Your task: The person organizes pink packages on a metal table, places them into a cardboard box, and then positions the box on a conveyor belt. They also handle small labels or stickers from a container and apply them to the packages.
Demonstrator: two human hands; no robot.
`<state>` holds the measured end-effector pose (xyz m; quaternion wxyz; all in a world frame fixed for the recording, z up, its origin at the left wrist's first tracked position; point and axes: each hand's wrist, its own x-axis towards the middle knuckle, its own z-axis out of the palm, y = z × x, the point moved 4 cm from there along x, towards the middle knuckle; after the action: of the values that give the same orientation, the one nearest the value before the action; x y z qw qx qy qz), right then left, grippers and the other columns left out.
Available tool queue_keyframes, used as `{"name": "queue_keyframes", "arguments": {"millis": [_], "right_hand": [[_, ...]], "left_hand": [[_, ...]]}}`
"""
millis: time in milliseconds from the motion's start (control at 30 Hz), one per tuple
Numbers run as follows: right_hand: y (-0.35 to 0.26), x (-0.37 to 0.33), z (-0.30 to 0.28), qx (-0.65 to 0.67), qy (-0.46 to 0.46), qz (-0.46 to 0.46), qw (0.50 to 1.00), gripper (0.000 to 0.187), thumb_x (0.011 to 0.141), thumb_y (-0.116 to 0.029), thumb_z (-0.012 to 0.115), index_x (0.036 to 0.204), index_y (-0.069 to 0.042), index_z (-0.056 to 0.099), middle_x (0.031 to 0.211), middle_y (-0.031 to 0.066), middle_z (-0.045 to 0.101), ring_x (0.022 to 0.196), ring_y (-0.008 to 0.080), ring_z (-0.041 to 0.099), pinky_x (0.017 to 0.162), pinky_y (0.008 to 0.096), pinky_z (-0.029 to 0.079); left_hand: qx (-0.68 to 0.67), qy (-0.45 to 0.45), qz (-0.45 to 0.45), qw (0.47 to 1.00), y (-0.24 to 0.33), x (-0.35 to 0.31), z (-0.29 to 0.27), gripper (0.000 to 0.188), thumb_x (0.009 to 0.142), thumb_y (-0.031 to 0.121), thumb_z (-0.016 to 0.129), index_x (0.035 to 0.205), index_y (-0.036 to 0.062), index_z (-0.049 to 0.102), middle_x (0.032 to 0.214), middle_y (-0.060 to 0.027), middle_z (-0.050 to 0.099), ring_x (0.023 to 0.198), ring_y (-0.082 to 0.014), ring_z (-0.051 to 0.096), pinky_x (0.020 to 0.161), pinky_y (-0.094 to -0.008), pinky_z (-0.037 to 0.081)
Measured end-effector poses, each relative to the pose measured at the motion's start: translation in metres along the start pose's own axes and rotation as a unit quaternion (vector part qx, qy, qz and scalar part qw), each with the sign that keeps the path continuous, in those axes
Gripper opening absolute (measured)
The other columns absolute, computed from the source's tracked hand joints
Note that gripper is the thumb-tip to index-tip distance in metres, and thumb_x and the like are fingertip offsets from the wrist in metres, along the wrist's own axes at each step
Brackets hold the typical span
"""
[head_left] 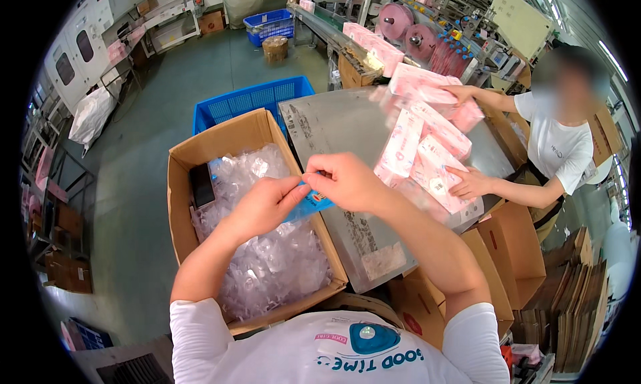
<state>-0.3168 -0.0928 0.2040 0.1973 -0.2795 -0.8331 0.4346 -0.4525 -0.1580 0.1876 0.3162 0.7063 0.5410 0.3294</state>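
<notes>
My left hand point(268, 207) and my right hand point(348, 183) meet above the right rim of a cardboard box. Both pinch the upper edge of a small blue printed plastic packet point(308, 206), which hangs below the fingers; my hands hide part of it. Crumpled clear plastic pieces point(270, 270) fill the cardboard box point(181, 204) below. A dark phone-like object point(201, 185) lies on them at the box's left side.
On the metal table point(327, 127) a co-worker point(557, 133) has both hands on pink-and-white soft packs point(435, 167). A blue crate point(230, 103) stands behind my box. Open cartons point(511, 247) and stacked flat cardboard point(567, 297) are at right. Machinery point(441, 37) stands beyond.
</notes>
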Motion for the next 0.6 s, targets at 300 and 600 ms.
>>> {"name": "queue_keyframes", "arguments": {"millis": [300, 600], "right_hand": [[0.067, -0.017, 0.007, 0.226, 0.148, 0.145, 0.952, 0.022, 0.088, -0.019, 0.056, 0.073, -0.003, 0.057, 0.061, 0.0, 0.053, 0.055, 0.007, 0.048, 0.05, 0.024, 0.037], [0.119, -0.151, 0.023, -0.003, 0.219, 0.266, 0.939, 0.026, 0.09, -0.018, 0.054, 0.069, -0.003, 0.052, 0.055, 0.001, 0.051, 0.05, 0.0078, 0.047, 0.048, 0.0265, 0.038]], "left_hand": [[0.202, 0.144, 0.212, 0.945, 0.007, -0.017, 0.002, 0.005, 0.081, 0.012, 0.06, 0.083, 0.0074, 0.061, 0.064, -0.0103, 0.059, 0.058, -0.0294, 0.057, 0.053, -0.038, 0.044], [0.043, 0.06, 0.215, 0.974, -0.03, -0.035, 0.082, 0.009, 0.081, 0.012, 0.062, 0.088, 0.0067, 0.063, 0.067, -0.0122, 0.059, 0.06, -0.0289, 0.058, 0.055, -0.0357, 0.047]]}}
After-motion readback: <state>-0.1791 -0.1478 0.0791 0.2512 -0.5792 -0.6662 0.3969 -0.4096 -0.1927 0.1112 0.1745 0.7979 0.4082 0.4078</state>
